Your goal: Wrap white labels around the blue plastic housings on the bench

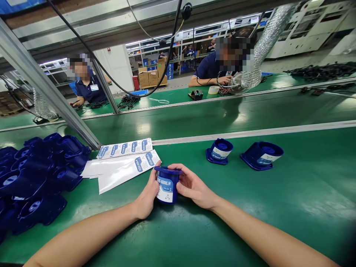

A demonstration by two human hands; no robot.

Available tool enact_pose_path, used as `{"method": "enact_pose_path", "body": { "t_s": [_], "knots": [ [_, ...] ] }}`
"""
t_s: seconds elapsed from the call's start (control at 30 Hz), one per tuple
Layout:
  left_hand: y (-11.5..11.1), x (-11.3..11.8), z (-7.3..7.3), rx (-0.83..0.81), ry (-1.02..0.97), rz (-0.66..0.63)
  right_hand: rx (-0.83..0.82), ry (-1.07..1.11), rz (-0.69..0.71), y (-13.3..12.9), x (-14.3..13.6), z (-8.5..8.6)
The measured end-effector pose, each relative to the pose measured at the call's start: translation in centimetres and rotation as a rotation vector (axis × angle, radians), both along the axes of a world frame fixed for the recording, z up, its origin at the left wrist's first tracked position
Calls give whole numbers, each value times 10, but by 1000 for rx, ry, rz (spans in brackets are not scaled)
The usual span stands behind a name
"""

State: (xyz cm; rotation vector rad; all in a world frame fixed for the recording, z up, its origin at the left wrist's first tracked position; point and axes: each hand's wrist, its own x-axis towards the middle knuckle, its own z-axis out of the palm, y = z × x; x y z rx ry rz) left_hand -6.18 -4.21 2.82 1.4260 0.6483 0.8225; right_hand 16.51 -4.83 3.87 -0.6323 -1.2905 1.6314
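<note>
Two-sided grip on my remote feed: left hand (147,198) and right hand (197,188) pinch a blue housing (175,188) over the tabletop (250,200), apparently steadying its label (165,190) toward me; sticker sheets (116,176) lie near, likely for reach.

Across the far green bench (178,95), one person in a navy shirt (91,92) was at left, another person (207,70) leaned over beside a foil hose (274,33). Tape roll (214,90) and small black block (196,95) sat near the second; tangled wires (319,71) lay far right. Cardboard boxes (148,76) stood behind, black cable (143,96) hung in front.
</note>
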Motion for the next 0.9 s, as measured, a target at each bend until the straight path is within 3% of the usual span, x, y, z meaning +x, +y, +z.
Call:
{"method": "enact_pose_path", "body": {
  "t_s": [0.17, 0.5, 0.63, 0.77, 0.9],
  "knots": [
    [-5, 2, 1, 34, 106, 76, 22, -23, -80, -6, -9, 2],
    [-9, 10, 1, 55, 9, -83, 19, -63, -111, -9, -5, 5],
    [-11, 10, 1, -33, 82, -69, -108, -13, -99, -6, -5, 10],
    [-12, 13, 1, -144, -44, 7, -173, -316, -155, 4, -2, 8],
    [-5, 12, -5, -235, -72, -44, -114, -661, -225, 10, 15, 6]
  ]
}}
